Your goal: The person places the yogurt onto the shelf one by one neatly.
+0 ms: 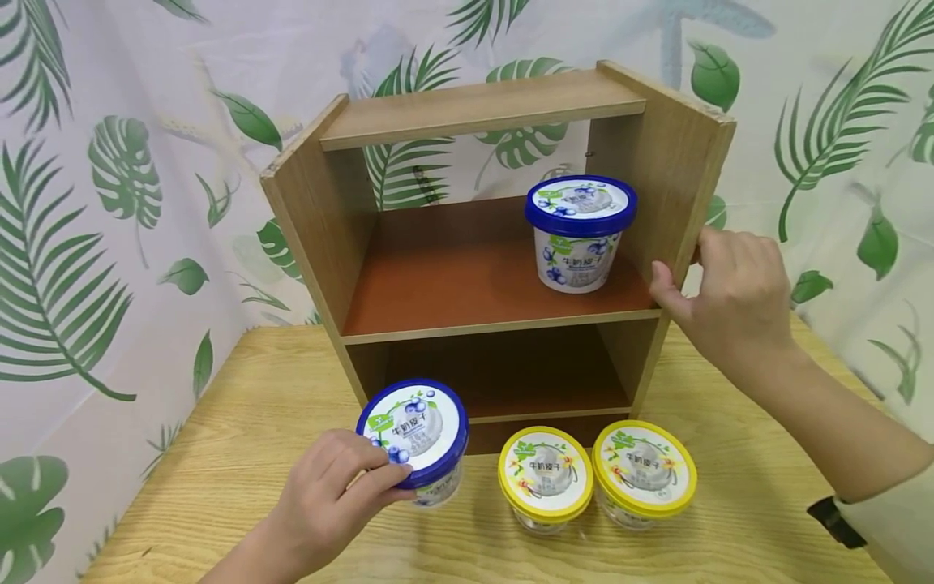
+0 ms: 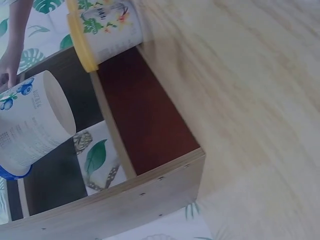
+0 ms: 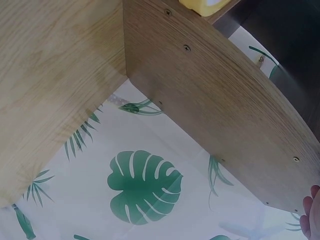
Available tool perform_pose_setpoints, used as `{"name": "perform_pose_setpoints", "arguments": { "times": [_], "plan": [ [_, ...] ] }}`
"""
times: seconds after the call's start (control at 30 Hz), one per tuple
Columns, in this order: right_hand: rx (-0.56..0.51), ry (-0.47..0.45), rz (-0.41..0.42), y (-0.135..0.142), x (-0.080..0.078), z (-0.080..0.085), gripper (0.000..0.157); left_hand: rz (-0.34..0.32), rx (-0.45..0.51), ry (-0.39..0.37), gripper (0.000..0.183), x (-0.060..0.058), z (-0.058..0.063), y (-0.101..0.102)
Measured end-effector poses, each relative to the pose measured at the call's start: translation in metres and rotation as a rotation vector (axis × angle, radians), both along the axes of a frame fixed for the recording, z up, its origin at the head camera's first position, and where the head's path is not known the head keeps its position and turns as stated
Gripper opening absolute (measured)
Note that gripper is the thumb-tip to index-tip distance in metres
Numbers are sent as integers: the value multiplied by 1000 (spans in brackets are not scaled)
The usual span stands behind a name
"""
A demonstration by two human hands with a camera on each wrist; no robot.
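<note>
In the head view my left hand (image 1: 332, 491) grips a blue-lidded tub (image 1: 419, 434) by its lid rim, in front of the shelf's lower compartment. The left wrist view shows the same white tub (image 2: 35, 117) with printed blueberries, its base toward the camera. My right hand (image 1: 744, 296) holds the right side panel (image 1: 682, 170) of the small wooden shelf, thumb at the front edge and fingers round the outside. A second blue-lidded tub (image 1: 580, 235) stands upright on the red-brown middle board (image 1: 445, 272), near that panel.
Two yellow-lidded tubs, a left one (image 1: 546, 478) and a right one (image 1: 644, 474), stand side by side on the wooden table (image 1: 270, 405) before the shelf. A leaf-patterned cloth (image 1: 182, 211) hangs behind. The shelf's top board (image 1: 481, 105) spans above the upper compartment.
</note>
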State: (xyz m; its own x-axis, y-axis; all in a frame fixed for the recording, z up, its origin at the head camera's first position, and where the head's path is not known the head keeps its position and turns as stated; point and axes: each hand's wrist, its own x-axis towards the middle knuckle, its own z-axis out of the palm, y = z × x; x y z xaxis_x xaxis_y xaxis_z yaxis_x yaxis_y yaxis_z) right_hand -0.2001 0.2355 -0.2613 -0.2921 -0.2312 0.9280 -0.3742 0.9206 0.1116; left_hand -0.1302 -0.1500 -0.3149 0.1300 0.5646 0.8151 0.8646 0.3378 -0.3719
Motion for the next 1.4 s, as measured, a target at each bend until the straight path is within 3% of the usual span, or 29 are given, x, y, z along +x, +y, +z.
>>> {"name": "perform_pose_setpoints", "arguments": {
  "times": [0.67,1.03,1.4],
  "plan": [
    [5,-2,3,0,0,0,48,50,52,-66,28,10,34,-2],
    [2,-13,6,-1,0,-1,49,102,121,-51,32,9,52,0],
    [10,-8,6,0,1,1,49,87,163,-36,30,1,66,6]
  ]
}}
